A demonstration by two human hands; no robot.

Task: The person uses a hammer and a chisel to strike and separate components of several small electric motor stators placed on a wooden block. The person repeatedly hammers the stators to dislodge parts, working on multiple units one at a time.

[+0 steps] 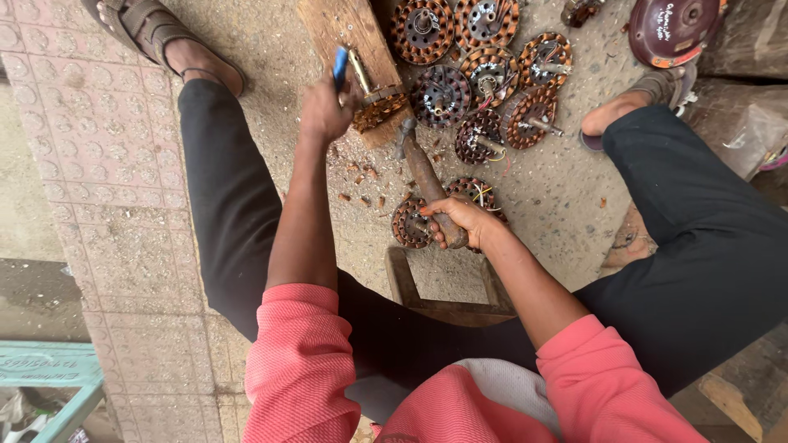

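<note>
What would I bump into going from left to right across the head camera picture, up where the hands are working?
Tiled pavement → left hand holding a blue-handled chisel → stator on the wooden block → hammer in the right hand → pile of motor stators → sandalled foot.

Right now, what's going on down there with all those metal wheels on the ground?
A person sits on a low wooden stool. The left hand holds a blue-handled chisel against a copper-wound motor core lying on a wooden block. The right hand grips a hammer, its head near the core. More wound cores lie on the ground beyond, with copper bits scattered about.
</note>
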